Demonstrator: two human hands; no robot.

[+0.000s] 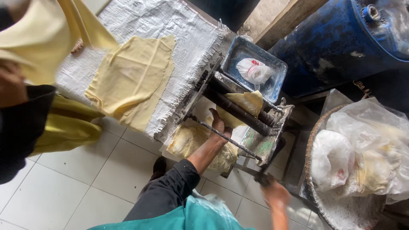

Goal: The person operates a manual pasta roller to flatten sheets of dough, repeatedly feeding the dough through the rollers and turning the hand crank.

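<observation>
1. A thin yellow dough sheet [246, 104] comes out of the dark rollers [238, 111] of a hand-cranked rolling machine [260, 142]; the rollers' long axis runs from upper left to lower right, and the sheet hangs across it, one flap above and one below.
2. The left hand [218, 125] reaches up under the rollers and touches the lower flap, fingers mostly hidden behind the dough; whether it pinches the sheet cannot be told; it is the nearer hand.
3. The right hand [275, 192], blurred, is curled tight around the crank handle [260, 179] at the machine's near corner, well apart from the sheet.
4. A thin metal rod [223, 136] crosses over the left wrist, between arm and rollers.
5. Beneath lies a heap of folded dough [189, 140]; on the woven white sack [170, 25] to the left rests a flat rolled sheet [134, 76].
6. Beyond: a metal tray [277, 85] holding a knotted bag, a blue drum [341, 38], a basket [311, 153] of plastic bags; another person's hand [10, 83] lifts dough at far left.
</observation>
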